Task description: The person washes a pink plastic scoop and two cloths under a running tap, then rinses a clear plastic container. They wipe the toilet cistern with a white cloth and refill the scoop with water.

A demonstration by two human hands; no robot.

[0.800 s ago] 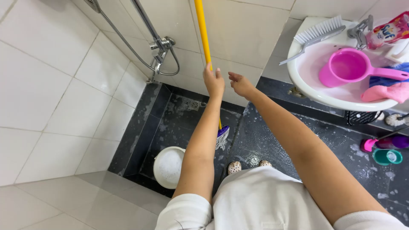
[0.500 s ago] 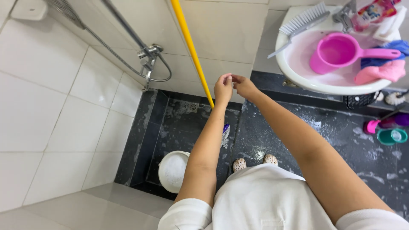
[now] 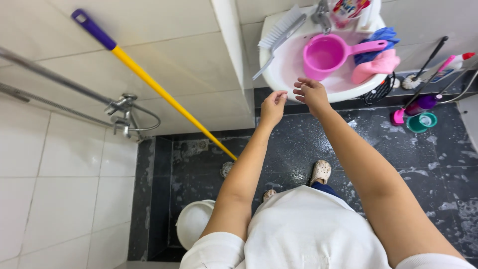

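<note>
Just before the rim of the round white washbasin (image 3: 279, 74), the left hand (image 3: 273, 105) and right hand (image 3: 311, 93) hover with fingers released and empty, nearest the light, rigid pink plastic scoop (image 3: 331, 51) lying inside it, best gripped by its long handle.

White short-sleeved top (image 3: 308, 229), bare forearms, pale perforated clogs (image 3: 320, 172) (dark trousers beneath).

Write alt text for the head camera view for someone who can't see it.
Both bare hands, left hand and right hand, reach empty toward a white sink holding a pink scoop. A yellow mop handle leans against the tiled wall above a wet dark floor.
</note>
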